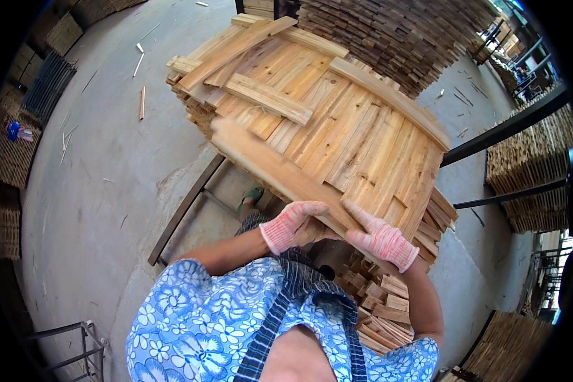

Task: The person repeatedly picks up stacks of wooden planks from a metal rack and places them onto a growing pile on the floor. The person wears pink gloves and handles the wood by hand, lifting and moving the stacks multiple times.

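Observation:
A long flat wooden board point(267, 167) runs slantwise along the near edge of a stack of planks, its far end blurred. My left hand point(296, 226), in a pink and white knitted glove, is closed around the board's near side. My right hand point(383, 238), gloved the same way, grips the board close to its near right end, with the thumb toward the left hand. Beneath and beyond lies the stack of planks point(350, 127), laid side by side. On top of it rest a short plank point(267, 99) and a longer plank point(391, 99) along the far edge.
Loose wood pieces point(388, 302) are piled below my right forearm. A dark metal frame point(186, 213) stands at the left of the stack. Tall piles of boards point(388, 38) rise behind it. Wood scraps point(142, 103) lie on the concrete floor.

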Tool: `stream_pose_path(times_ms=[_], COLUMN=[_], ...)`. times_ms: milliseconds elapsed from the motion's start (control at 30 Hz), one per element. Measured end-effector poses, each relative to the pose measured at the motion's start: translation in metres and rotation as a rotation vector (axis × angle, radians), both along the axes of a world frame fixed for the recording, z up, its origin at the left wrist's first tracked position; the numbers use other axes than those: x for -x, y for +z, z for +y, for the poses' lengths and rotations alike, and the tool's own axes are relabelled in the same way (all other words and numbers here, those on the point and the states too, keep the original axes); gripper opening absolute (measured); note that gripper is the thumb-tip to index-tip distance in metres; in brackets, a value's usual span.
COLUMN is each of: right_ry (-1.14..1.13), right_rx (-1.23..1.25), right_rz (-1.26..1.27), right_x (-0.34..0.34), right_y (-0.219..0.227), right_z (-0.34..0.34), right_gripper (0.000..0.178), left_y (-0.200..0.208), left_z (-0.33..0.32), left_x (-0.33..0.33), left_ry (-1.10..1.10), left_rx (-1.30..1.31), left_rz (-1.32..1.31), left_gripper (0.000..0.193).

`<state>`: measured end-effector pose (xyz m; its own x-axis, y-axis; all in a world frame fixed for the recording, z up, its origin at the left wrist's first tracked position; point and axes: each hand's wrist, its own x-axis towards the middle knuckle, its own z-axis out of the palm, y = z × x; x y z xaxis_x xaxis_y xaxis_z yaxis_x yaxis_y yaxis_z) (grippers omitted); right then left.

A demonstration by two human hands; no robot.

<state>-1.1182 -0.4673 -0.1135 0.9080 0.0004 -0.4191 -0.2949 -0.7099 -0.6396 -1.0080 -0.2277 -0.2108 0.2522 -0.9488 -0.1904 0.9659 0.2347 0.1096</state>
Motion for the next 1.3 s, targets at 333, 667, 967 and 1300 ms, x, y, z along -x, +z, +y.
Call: stream_pose_path(times_ms=[333,667,967,1300], right_ry=[0.152,-0.086,-0.236,-1.37], right_rx=[0.769,0.656,0.725,0.855], right_rz=[-0.082,-0.213,-0.148,-0.478], right_x=[-0.035,-0.027,-0.053,-0.033], right_y=[0.028,-0.027,-0.045,-0.011], right_z=[-0.003,-0.024,-0.01,0.04], right_gripper=[0.082,0.075,0.082,0.071], left_y=[0.053,0.053,0.04,0.031], left_z=[-0.029,-0.071,-0.075,-0.099], left_x=[-0.03,-0.19,-0.207,-0.21], left_ry=[-0.6,-0.588,-0.486,-0.558], left_rx=[-0.422,-0.216,-0.301,-0.261], left_rz=[-1.667,-2.717,-2.764,-2.756], left_gripper=[0.056,0.067,0.079,0.104])
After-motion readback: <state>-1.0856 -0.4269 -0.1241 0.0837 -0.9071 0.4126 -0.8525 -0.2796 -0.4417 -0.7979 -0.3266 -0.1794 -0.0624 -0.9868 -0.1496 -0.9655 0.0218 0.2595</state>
